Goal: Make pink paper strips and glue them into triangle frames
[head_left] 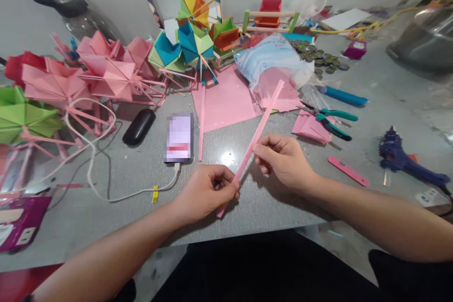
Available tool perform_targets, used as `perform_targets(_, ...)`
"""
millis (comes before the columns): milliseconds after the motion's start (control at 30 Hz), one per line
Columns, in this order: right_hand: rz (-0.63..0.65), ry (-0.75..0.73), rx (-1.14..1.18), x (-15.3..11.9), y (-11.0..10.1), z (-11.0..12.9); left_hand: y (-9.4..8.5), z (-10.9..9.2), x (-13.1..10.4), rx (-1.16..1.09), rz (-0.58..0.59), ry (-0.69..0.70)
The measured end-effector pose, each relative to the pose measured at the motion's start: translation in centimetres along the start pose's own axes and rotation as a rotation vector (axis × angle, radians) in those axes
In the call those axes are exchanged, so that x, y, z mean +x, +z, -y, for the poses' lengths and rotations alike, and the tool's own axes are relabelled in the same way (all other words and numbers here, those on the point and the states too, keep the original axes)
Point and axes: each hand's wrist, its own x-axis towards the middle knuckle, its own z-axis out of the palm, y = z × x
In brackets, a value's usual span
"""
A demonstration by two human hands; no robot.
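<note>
A long, narrow pink paper strip point(260, 127) slants across the middle, held above the grey table point(141, 219). My left hand point(212, 191) pinches it near its lower end, thumb on top. Farther up, my right hand point(279, 158) has thumb and forefinger closed on the strip's edge. A second pink strip point(201, 127) lies on the table to the left, its upper part over a pink paper sheet point(226, 99). Beside that strip lies a phone point(179, 137) with a white cable point(130, 194) plugged into it.
Folded paper wheel models point(116, 73) crowd the left and back. A black case point(139, 126) lies near the phone. On the right are pliers point(336, 120), a pink cutter point(348, 171), a blue glue gun point(406, 155) and small pink papers point(311, 127). Coins point(318, 59) are piled behind.
</note>
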Motion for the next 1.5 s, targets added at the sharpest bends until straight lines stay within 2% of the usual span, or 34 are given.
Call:
perform_targets(200,-0.118,-0.137,0.015,1.2,-0.9,-0.6,-0.1,-0.1,0.0,-0.046,-0.002,0.003)
perform_targets(267,-0.060,-0.194,-0.055,1.1,-1.0,-1.0,-0.1,-0.2,0.1,-0.052,-0.016,0.002)
perform_targets(333,0.052,-0.241,-0.123,0.7,-0.8,-1.3,-0.2,-0.4,0.2,-0.043,-0.024,0.008)
perform_targets(400,0.151,-0.231,-0.138,0.3,-0.4,-1.5,-0.2,-0.4,0.2,-0.025,-0.016,0.012)
perform_targets(467,0.181,-0.184,-0.115,0.0,-0.2,-1.5,-0.2,-0.5,0.2,0.001,-0.008,0.007)
perform_targets(633,0.105,-0.156,-0.105,0.4,-0.4,-0.8,-0.2,-0.4,0.2,0.081,-0.050,-0.038)
perform_targets(800,0.006,-0.180,-0.140,1.3,-1.1,-0.4,-0.2,-0.5,0.3,0.093,-0.031,-0.085)
perform_targets(1033,-0.053,-0.263,-0.242,0.9,-0.7,-0.8,-0.7,-0.2,0.5,0.136,-0.043,-0.048)
perform_targets(1100,-0.019,-0.254,-0.265,0.0,0.0,-1.1,-0.7,-0.2,0.6,0.116,-0.021,0.003)
perform_targets(1267,0.195,-0.139,-0.204,-2.4,1.6,-1.9,-0.5,-0.3,0.5,0.016,0.036,0.072)
perform_targets(1367,0.280,-0.076,-0.104,-2.7,1.7,-2.0,-0.4,-0.4,0.4,0.007,0.012,0.068)
perform_targets(1500,0.307,-0.007,-0.062,-2.3,1.6,-1.9,-0.3,-0.7,0.4,0.052,0.013,0.040)
